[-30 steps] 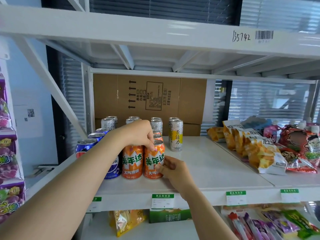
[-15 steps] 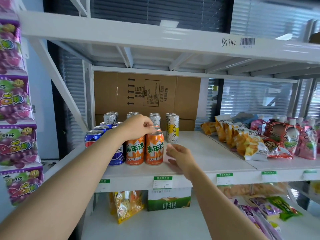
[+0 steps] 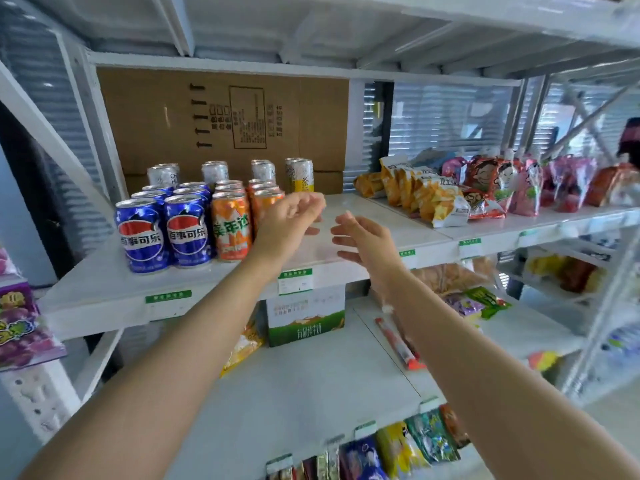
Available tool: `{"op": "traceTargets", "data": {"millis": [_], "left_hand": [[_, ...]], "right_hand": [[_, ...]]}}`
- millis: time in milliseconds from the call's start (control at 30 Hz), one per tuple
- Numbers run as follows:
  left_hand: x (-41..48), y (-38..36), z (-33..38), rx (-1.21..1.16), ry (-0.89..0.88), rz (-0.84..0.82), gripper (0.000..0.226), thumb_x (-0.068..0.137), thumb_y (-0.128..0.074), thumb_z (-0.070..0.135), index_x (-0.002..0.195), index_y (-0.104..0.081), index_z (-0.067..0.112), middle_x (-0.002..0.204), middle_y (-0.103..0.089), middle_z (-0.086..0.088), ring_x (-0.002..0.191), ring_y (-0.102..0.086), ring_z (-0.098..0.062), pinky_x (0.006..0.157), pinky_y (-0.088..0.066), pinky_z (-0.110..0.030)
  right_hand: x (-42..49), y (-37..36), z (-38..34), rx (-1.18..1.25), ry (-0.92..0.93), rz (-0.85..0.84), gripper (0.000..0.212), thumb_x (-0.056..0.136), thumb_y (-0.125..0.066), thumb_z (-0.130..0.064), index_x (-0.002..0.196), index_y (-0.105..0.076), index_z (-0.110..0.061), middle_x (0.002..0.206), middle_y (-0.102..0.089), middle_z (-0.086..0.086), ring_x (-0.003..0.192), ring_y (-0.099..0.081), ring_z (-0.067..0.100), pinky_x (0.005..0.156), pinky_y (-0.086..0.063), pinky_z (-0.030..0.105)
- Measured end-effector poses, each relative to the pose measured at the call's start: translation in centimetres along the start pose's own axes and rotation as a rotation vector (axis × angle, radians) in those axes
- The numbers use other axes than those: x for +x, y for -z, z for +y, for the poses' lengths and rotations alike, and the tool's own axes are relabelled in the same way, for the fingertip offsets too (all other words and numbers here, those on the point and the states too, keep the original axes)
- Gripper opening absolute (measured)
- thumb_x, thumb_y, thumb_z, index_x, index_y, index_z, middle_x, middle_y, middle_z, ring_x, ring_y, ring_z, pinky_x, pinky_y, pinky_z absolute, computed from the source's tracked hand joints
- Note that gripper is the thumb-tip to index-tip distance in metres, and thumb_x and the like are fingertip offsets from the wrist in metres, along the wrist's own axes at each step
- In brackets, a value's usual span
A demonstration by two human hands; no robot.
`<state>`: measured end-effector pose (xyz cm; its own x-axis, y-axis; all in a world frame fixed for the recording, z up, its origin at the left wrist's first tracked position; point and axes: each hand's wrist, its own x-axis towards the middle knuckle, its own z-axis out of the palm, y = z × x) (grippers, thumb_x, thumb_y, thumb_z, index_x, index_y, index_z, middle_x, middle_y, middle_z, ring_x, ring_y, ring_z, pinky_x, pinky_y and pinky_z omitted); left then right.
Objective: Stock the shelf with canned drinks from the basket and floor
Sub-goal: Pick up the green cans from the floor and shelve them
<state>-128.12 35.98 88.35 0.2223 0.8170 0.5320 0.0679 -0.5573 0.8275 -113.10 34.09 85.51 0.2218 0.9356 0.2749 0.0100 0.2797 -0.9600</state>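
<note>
On the white shelf [image 3: 104,292] stand rows of cans: blue cola cans [image 3: 188,230] at the left, orange soda cans [image 3: 231,227] beside them, silver cans [image 3: 214,172] at the back and one yellow-and-white can [image 3: 302,175]. My left hand [image 3: 291,220] hovers in front of the right orange row, fingers loosely curled, holding nothing. My right hand [image 3: 363,242] hangs just right of it over bare shelf, fingers relaxed and empty. Neither hand touches a can. No basket or floor is in view.
A cardboard box [image 3: 221,119] stands behind the cans. Snack bags [image 3: 438,199] and pouches [image 3: 519,185] fill the shelf's right half. Below, a green-and-white carton [image 3: 304,323] and more packets [image 3: 429,438] lie on the lower shelves. Purple grape packets [image 3: 17,323] hang at the left.
Both hands have let go of the front orange cans and drawn back from them. The view has shifted down and right, showing more of the lower shelves.
</note>
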Motion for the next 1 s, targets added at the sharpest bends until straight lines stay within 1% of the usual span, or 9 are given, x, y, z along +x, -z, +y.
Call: {"op": "traceTargets", "data": {"millis": [100,267,333,400,433,567,667,833,1000], "left_hand": [[-1.0,-2.6,-0.6,-0.119,0.057,0.011,0.03,0.096,-0.056,0.035,0.113,-0.064,0.011,0.112,-0.068,-0.004,0.104,-0.065,-0.017,0.085,-0.056,-0.028],[-3.3,-6.4,-2.5,-0.315,0.193,-0.011,0.018,0.099,-0.051,0.032,0.106,-0.063,0.02,0.11,-0.069,0.0,0.103,-0.066,-0.015,0.085,-0.056,-0.029],[-4.6,-7.9,-4.2,-0.363,0.239,-0.05,0.017,0.098,-0.053,0.029,0.104,-0.064,0.018,0.107,-0.07,-0.002,0.099,-0.067,-0.016,0.084,-0.056,-0.031],[-6.4,-9.4,-6.5,-0.405,0.3,-0.101,0.014,0.098,-0.055,0.026,0.102,-0.065,0.017,0.104,-0.071,-0.002,0.096,-0.067,-0.017,0.083,-0.056,-0.031],[-7.5,-10.1,-7.6,-0.414,0.335,-0.123,0.013,0.097,-0.056,0.025,0.1,-0.066,0.017,0.103,-0.071,-0.002,0.095,-0.067,-0.017,0.083,-0.056,-0.031],[-11.3,-12.4,-12.4,-0.406,0.476,-0.174,0.012,0.097,-0.056,0.025,0.099,-0.066,0.018,0.102,-0.071,-0.004,0.094,-0.066,-0.017,0.085,-0.056,-0.033],[-13.6,-13.7,-15.8,-0.388,0.574,-0.207,0.014,0.098,-0.053,0.023,0.099,-0.065,0.015,0.105,-0.07,-0.006,0.097,-0.065,-0.019,0.086,-0.055,-0.033],[-17.3,-17.1,-21.7,-0.3,0.729,-0.235,0.018,0.099,-0.053,0.021,0.105,-0.065,0.009,0.105,-0.069,-0.006,0.096,-0.066,-0.018,0.084,-0.055,-0.029],[-21.2,-20.5,-26.3,-0.246,0.879,-0.223,0.021,0.098,-0.056,0.022,0.107,-0.065,0.006,0.103,-0.069,-0.005,0.09,-0.065,-0.014,0.084,-0.055,-0.031]], "right_hand": [[-2.3,2.1,0.2,0.041,-0.023,0.056,0.031,0.097,-0.052,-0.041,0.112,-0.065,-0.016,0.108,-0.07,0.004,0.1,-0.068,0.018,0.088,-0.056,0.034],[-6.5,6.6,2.2,0.074,-0.083,0.192,0.034,0.098,-0.054,-0.036,0.115,-0.066,-0.01,0.104,-0.071,0.007,0.095,-0.068,0.021,0.089,-0.054,0.038],[-8.2,8.2,3.9,0.083,-0.104,0.264,0.032,0.097,-0.056,-0.035,0.111,-0.067,-0.009,0.1,-0.071,0.009,0.09,-0.067,0.021,0.082,-0.055,0.038],[-9.8,9.4,6.0,0.068,-0.146,0.338,0.031,0.096,-0.058,-0.037,0.108,-0.069,-0.011,0.097,-0.072,0.008,0.085,-0.066,0.019,0.071,-0.056,0.031],[-10.5,9.9,7.1,0.064,-0.171,0.364,0.033,0.096,-0.058,-0.038,0.109,-0.069,-0.01,0.095,-0.071,0.006,0.084,-0.065,0.018,0.07,-0.055,0.029],[-12.9,11.3,12.2,0.054,-0.296,0.407,0.034,0.098,-0.054,-0.035,0.111,-0.065,-0.006,0.095,-0.069,0.005,0.085,-0.064,0.017,0.078,-0.054,0.032],[-14.2,11.9,15.6,0.051,-0.373,0.413,0.038,0.099,-0.053,-0.034,0.117,-0.063,-0.002,0.098,-0.069,0.005,0.087,-0.065,0.017,0.078,-0.052,0.031],[-15.6,13.7,22.1,0.068,-0.507,0.436,0.032,0.098,-0.055,-0.034,0.111,-0.066,-0.007,0.097,-0.07,0.005,0.085,-0.066,0.015,0.08,-0.053,0.032],[-17.2,15.3,28.4,0.071,-0.642,0.407,0.027,0.098,-0.054,-0.034,0.104,-0.065,-0.011,0.092,-0.068,0.003,0.082,-0.063,0.014,0.075,-0.051,0.028]]}}
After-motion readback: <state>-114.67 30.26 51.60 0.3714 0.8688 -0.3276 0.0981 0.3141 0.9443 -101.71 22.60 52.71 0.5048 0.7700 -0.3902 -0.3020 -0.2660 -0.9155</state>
